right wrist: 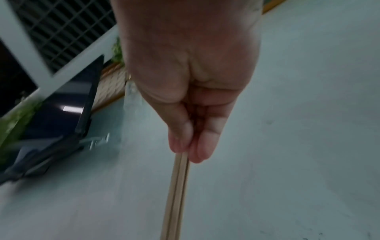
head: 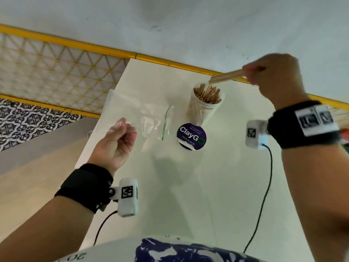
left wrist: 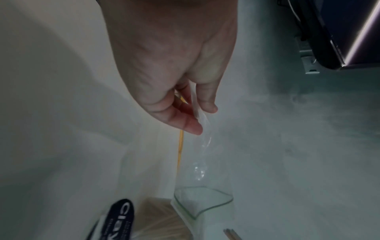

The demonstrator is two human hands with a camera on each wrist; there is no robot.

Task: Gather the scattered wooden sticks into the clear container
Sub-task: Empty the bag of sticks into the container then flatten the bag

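Note:
A clear container [head: 204, 107] packed with upright wooden sticks stands on the white table [head: 207, 186]. My right hand [head: 272, 76] pinches a small bundle of wooden sticks [head: 226, 76], whose free ends point down-left just above the container's mouth. The right wrist view shows the same sticks [right wrist: 176, 194] running out from between thumb and fingers. My left hand [head: 120, 137] pinches the near edge of a clear plastic zip bag [head: 143, 110] that lies left of the container. In the left wrist view the bag [left wrist: 201, 142] hangs from my fingers, its green-edged mouth lower down.
A round dark "ClayGo" sticker [head: 191, 136] lies on the table in front of the container. A yellow-framed lattice railing [head: 56, 72] runs behind the table, with patterned floor tiles at far left. Camera cables [head: 264, 195] trail across the table. A dark device [right wrist: 61, 110] sits at the side.

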